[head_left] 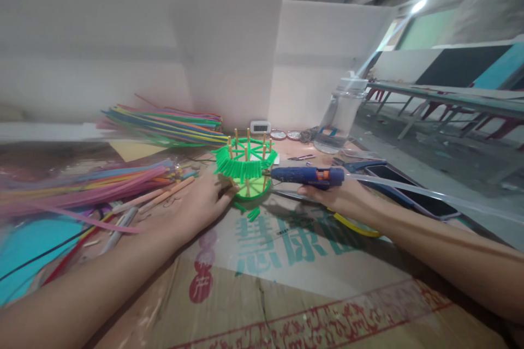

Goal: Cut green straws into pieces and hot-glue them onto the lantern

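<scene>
A small round model (241,168) of green pipe cleaners and thin wooden sticks stands upright on the cardboard. Its fringe-like green roof rings the upper part, over a light-green round base. My left hand (215,193) has its fingers closed on the model's left side, by the base. In my right hand (333,196) is a blue glue gun (303,175), its nozzle pointing left at the model's right edge, with a long clear glue stick (409,185) trailing from its back. Short green pipe cleaner pieces (254,214) lie in front. Yellow-handled scissors (356,227) lie partly under my right hand.
Bundles of coloured pipe cleaners (164,125) lie at the left and back. A clear water bottle (339,114) stands back right, near a small digital clock (260,127). At the right lies a phone (413,191). White panels (229,38) rise behind the table.
</scene>
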Demonstrator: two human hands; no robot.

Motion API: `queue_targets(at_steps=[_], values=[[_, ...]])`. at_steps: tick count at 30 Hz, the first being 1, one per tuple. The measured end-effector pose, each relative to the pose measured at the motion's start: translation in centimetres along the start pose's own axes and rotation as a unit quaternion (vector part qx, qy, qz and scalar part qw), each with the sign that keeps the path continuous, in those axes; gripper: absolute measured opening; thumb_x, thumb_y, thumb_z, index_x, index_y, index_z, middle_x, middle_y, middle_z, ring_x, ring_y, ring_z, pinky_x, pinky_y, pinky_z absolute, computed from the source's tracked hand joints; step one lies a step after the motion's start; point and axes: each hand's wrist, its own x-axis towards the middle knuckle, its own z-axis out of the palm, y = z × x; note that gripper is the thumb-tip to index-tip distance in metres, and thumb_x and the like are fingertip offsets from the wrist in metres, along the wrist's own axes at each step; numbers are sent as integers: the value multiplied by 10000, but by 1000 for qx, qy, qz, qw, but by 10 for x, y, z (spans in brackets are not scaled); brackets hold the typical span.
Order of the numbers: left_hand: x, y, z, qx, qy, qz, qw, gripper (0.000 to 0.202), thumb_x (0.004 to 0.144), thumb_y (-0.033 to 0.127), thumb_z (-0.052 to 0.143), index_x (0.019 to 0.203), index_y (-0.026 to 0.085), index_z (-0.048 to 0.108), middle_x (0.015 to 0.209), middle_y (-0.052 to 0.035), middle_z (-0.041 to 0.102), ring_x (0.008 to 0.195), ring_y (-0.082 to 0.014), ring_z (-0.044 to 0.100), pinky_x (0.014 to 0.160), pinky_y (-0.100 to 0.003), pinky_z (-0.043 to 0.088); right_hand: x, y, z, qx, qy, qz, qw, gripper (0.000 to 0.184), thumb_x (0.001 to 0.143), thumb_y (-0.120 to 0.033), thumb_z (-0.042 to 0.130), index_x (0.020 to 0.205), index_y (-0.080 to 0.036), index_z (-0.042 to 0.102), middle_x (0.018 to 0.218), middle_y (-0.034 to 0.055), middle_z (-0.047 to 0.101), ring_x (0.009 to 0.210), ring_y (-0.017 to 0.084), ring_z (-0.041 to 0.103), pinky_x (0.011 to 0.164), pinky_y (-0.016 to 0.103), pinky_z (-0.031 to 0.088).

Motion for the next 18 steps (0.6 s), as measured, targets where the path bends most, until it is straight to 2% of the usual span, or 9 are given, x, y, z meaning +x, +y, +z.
queue_targets(at_steps=[4,6,8,11,13,15,18], values=[[0,0,0,-2,2,-2,1000,358,981,378,412,780,175,627,787,-68,663,757,-222,600,677,-331,395,2,8,-8,-8,-43,-19,999,231,747,-446,723,718,-235,634,703,40,674,699,251,640,630,384,539],[0,-1,1,-3,4,2,1000,349,980,377,417,800,171,634,805,-73,669,773,-226,601,691,-332,401,1,11,-14,-6,-25,-53,998,286,794,-470,673,677,-222,592,652,28,627,633,210,598,588,347,498],[-1,-1,1,-5,4,5,1000,345,980,378,418,818,167,639,821,-77,673,791,-230,603,709,-335,407,1,13,-18,20,5,-74,997,303,852,-472,616,701,-211,585,653,20,616,624,179,581,612,324,482],[0,-1,0,-9,1,-2,1000,355,983,377,413,808,166,639,815,-74,672,792,-230,603,710,-334,404,10,16,-23,89,39,-62,993,315,909,-486,551,776,-205,596,696,22,645,666,166,601,679,312,493],[0,1,-2,-14,3,-5,1000,364,982,376,414,773,168,628,793,-68,665,772,-222,600,694,-327,397,26,20,-28,92,55,-40,993,370,935,-501,499,750,-200,610,729,37,667,700,168,613,709,308,500],[0,2,-2,-19,5,-4,1000,366,980,374,422,742,171,611,759,-58,657,743,-211,596,674,-318,387,47,27,-36,37,66,-13,997,442,948,-509,459,696,-194,638,767,57,689,759,180,627,744,307,502],[0,2,-1,-14,10,-2,1000,358,977,372,433,733,176,607,730,-48,653,719,-203,594,658,-309,373,86,44,-47,-62,24,34,997,405,901,-552,530,850,-201,724,933,67,730,888,217,645,754,306,508]])
